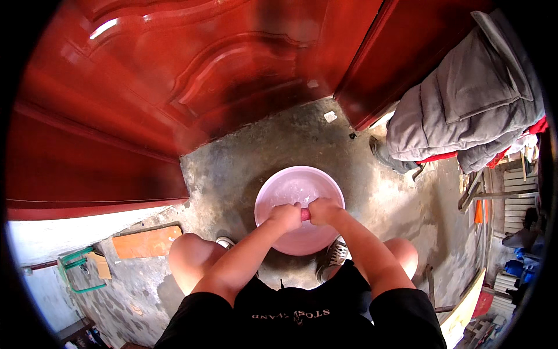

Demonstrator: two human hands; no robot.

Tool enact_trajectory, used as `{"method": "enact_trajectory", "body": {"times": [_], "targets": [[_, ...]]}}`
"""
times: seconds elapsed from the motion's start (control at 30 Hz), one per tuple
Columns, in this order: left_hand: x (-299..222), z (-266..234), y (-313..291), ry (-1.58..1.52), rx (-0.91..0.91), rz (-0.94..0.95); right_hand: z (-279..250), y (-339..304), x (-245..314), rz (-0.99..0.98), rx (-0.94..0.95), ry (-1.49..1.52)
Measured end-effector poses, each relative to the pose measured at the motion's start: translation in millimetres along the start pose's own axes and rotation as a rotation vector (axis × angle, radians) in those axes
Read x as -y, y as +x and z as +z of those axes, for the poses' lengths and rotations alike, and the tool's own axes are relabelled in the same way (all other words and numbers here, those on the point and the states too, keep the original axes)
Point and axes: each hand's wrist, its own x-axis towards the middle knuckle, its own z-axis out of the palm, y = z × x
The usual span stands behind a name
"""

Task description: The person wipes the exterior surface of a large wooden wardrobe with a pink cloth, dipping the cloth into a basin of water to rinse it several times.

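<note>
Concrete floor, grey and damp-stained, spreads below a large red door. A pinkish-red bundle is held over the near half of a round pink basin, with only a short length showing; what it is made of is hard to tell. The left hand has its fingers clenched around the bundle's left end, and the right hand grips the right end, a narrow gap between the two fists. Whitish marks or wetness show inside the basin, whose near rim sits between two dark shoes and the person's bent knees. Beyond its far rim, a stretch of concrete runs up to the door's lower edge, where a small white scrap lies. To the left, floor separates the basin from an orange board and a green frame. To the right, a wider strip reaches toward clutter, with a grey padded coat hanging at the far right.
</note>
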Motion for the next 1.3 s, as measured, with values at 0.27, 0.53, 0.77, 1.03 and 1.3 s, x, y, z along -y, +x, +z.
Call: {"method": "enact_trajectory", "body": {"times": [0.27,0.53,0.77,1.03,1.3], "targets": [[-1,1,-13,0.137,-0.095,0.113,5,5,-2,0.008,0.218,0.186],[-6,-49,-14,0.112,-0.282,0.104,-41,-28,12,0.069,-0.068,0.199],[-12,-118,-33,0.064,-0.305,0.051,-93,-49,13,-0.171,-0.641,-0.036],[27,-174,-52,-1.609,0.281,-0.012,-157,-68,34,-0.349,-1.362,-0.099],[-2,-201,-50,-1.683,-0.014,0.377,-169,-63,50,-0.369,-1.242,1.142]]}}
